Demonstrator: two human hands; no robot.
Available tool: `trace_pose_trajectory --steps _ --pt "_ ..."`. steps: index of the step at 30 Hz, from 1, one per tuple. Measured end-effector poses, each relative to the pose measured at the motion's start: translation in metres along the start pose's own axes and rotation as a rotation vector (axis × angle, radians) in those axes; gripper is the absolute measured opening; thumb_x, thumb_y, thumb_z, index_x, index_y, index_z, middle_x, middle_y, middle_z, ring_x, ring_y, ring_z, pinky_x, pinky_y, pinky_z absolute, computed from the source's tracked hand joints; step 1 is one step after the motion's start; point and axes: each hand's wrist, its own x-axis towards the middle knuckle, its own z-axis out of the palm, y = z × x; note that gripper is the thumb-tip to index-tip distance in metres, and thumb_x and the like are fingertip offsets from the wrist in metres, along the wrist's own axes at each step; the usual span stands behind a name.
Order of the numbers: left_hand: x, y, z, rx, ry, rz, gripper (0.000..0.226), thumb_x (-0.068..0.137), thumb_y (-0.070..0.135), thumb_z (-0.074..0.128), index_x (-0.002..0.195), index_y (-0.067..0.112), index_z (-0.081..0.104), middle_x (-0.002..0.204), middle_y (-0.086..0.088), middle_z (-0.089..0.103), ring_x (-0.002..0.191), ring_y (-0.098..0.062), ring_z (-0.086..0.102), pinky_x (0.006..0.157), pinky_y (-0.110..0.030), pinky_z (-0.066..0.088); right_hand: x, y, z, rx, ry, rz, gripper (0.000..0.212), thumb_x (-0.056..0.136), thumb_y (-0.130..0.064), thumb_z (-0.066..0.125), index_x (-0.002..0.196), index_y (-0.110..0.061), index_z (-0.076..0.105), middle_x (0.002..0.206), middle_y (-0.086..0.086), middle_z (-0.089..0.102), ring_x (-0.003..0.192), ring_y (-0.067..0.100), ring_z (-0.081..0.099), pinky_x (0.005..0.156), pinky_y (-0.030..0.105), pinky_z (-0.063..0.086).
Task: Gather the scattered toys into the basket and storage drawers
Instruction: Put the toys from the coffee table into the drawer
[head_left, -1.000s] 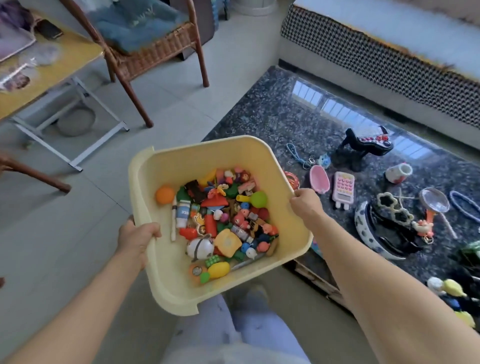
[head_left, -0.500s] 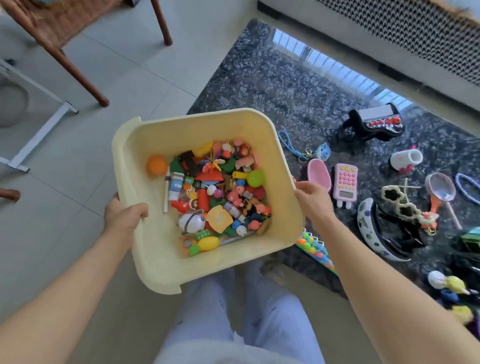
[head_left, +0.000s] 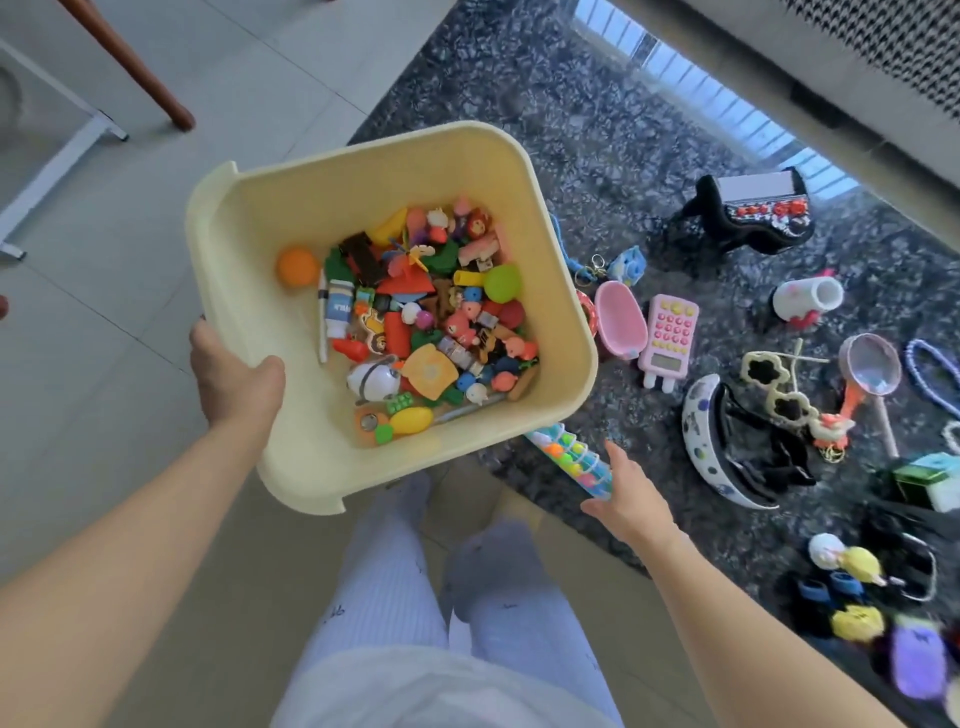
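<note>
The yellow basket (head_left: 291, 218) hung tilted above the tile floor (head_left: 93, 332), just left of the dark stone counter (head_left: 597, 156), and only the left hand (head_left: 236, 376) had it, thumb hooked over the near-left rim and fingers out of sight underneath. Its bottom was heaped with small plastic toys (head_left: 431, 322), an orange ball (head_left: 296, 266) sitting apart at their left edge. The right hand (head_left: 626, 493) was off the basket, open with fingers spread, gripping nothing and touching the near end of a strip of coloured beads (head_left: 569, 457) that poked out from under the basket's right corner. That basket looked like stiff, smooth moulded plastic, light in itself but loaded off-centre, so a one-handed hold at the rim seemed likely to let it twist (a second hand on the opposite rim would have steadied it). The bead strip looked thin and light, probably best pinched at its end. Right of the basket lay a pink toy phone (head_left: 670, 338), a pink tub (head_left: 618, 319) and flower-shaped sunglasses (head_left: 774, 384), all rigid, light, easy one-hand pickups.
</note>
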Motion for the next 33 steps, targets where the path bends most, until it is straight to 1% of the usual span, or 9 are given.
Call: trace_pose_trajectory --steps 4,8,13,17,21,23,26,29,33 --pt "-0.009 -0.01 0.0 0.022 -0.026 -0.009 0.064 0.08 -0.001 0.043 0.139 0.015 0.025 0.134 -0.01 0.047 0.117 -0.031 0.05 0.091 -0.034 0.042 0.012 0.006 -0.002 -0.112 0.02 -0.033 0.054 0.086 -0.023 0.061 0.132 -0.014 0.034 0.125 0.008 0.054 0.11 0.028 0.055 0.071 0.033 0.041" --pt "-0.014 -0.015 0.002 0.099 -0.049 -0.013 0.064 0.083 -0.001 0.039 0.141 0.019 0.02 0.134 -0.01 0.048 0.117 -0.034 0.049 0.095 -0.04 0.042 0.014 0.002 -0.004 -0.223 0.068 -0.068 0.028 0.09 -0.023 0.054 0.114 -0.012 0.045 0.11 0.008 0.06 0.1 0.031 0.058 0.064 0.029 0.037" --pt "-0.016 -0.014 0.0 0.156 -0.077 -0.024 0.069 0.085 -0.001 0.04 0.144 0.022 0.012 0.135 -0.013 0.046 0.117 -0.036 0.048 0.097 -0.043 0.04 -0.003 0.019 -0.015 0.187 0.173 0.061 0.019 0.082 -0.018 0.06 0.098 -0.009 0.058 0.097 0.008 0.066 0.089 0.029 0.058 0.072 0.034 0.044" --pt "-0.016 -0.012 -0.004 0.123 -0.14 -0.035 0.071 0.087 -0.003 0.039 0.145 0.021 0.007 0.137 -0.013 0.042 0.12 -0.035 0.046 0.099 -0.042 0.038 -0.053 0.018 -0.054 0.495 0.545 0.146 0.025 0.086 -0.018 0.062 0.108 -0.007 0.062 0.102 0.012 0.067 0.095 0.029 0.059 0.074 0.032 0.039" --pt "-0.01 -0.016 -0.009 0.033 -0.229 -0.048 0.071 0.086 -0.005 0.039 0.144 0.02 0.006 0.137 -0.01 0.042 0.118 -0.032 0.048 0.099 -0.046 0.043 -0.099 -0.038 -0.124 0.656 0.817 -0.181 0.01 0.088 -0.019 0.063 0.097 -0.016 0.062 0.079 -0.011 0.063 0.078 0.008 0.06 0.064 0.016 0.041" --pt "-0.008 -0.015 -0.012 0.003 -0.267 -0.06 0.071 0.086 -0.005 0.038 0.144 0.022 0.005 0.137 -0.009 0.042 0.116 -0.03 0.048 0.098 -0.046 0.044 -0.108 -0.082 -0.151 0.764 0.677 -0.429 0.01 0.087 -0.015 0.063 0.088 -0.025 0.062 0.072 -0.015 0.065 0.069 -0.006 0.059 0.064 0.01 0.045" --pt "-0.003 -0.015 -0.017 -0.095 -0.348 -0.048 0.069 0.087 -0.006 0.038 0.142 0.02 0.007 0.134 -0.008 0.043 0.112 -0.025 0.048 0.091 -0.038 0.044 -0.095 -0.16 -0.156 0.874 0.313 -0.646 0.018 0.086 -0.007 0.062 0.083 -0.025 0.063 0.074 -0.009 0.067 0.07 0.006 0.06 0.066 0.023 0.051" --pt "0.002 -0.017 -0.021 -0.213 -0.411 -0.026 0.067 0.09 -0.003 0.038 0.144 0.019 0.005 0.14 -0.002 0.037 0.124 -0.021 0.041 0.1 -0.035 0.036 -0.059 -0.234 -0.121 0.764 0.065 -0.638 0.004 0.086 -0.01 0.062 0.087 -0.014 0.064 0.076 0.004 0.064 0.071 0.016 0.058 0.067 0.031 0.047" --pt "0.006 -0.023 -0.019 -0.322 -0.422 -0.05 0.071 0.095 0.01 0.045 0.147 0.02 -0.001 0.141 -0.001 0.038 0.127 -0.018 0.041 0.108 -0.034 0.033 -0.016 -0.292 -0.063 0.554 -0.047 -0.575 0.005 0.086 -0.019 0.064 0.087 -0.015 0.064 0.067 -0.004 0.059 0.062 0.01 0.055 0.06 0.027 0.044"
